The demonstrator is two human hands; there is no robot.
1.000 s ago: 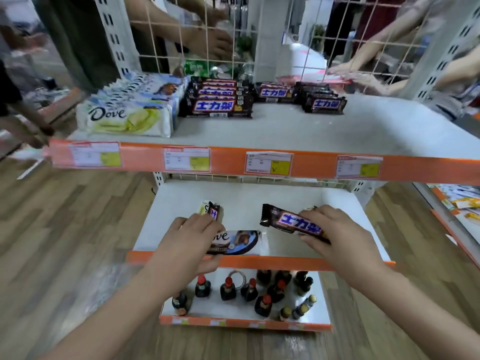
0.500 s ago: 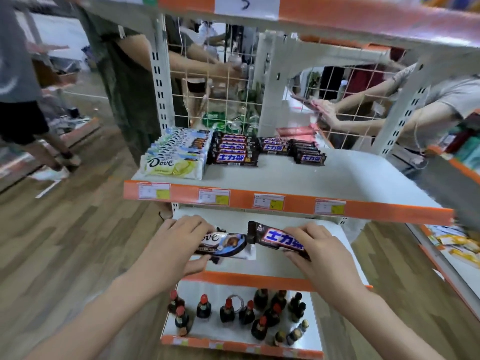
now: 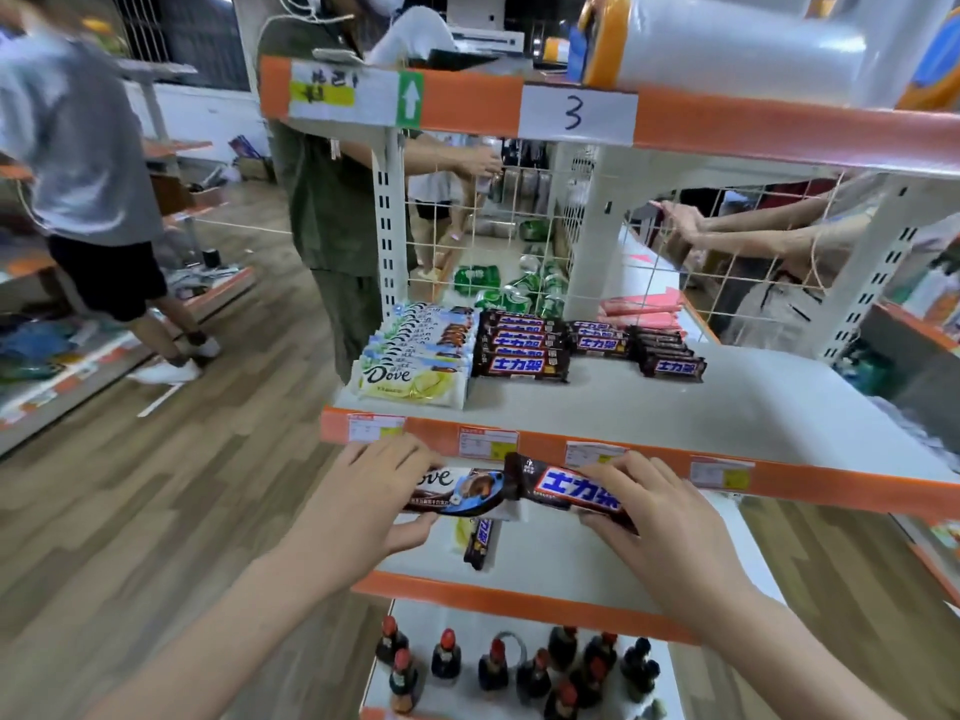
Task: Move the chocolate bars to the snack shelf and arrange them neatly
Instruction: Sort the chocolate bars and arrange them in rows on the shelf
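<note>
Chocolate bars in hand: left hand [image 3: 358, 504] grips Dove bar [image 3: 460, 490], right hand [image 3: 657, 517] grips Snickers bar [image 3: 569, 488], long axes 9-to-3; snack shelf [image 3: 675, 407] rows at 12.

The left hand [image 3: 358, 504] is gripping a Dove bar [image 3: 457, 491] just below the front edge of the snack shelf [image 3: 675, 407], with the right hand [image 3: 654, 517] at its 3 o'clock holding a Snickers bar [image 3: 566, 488]; the two bars are touching end to end. On the lower shelf [image 3: 566, 569] beneath, another bar [image 3: 480, 543] is lying. At 12 o'clock, Dove packs [image 3: 415, 356] are sitting left of the Snickers rows [image 3: 524, 343]. Bottles [image 3: 519, 667] are standing at 6 o'clock.
</note>
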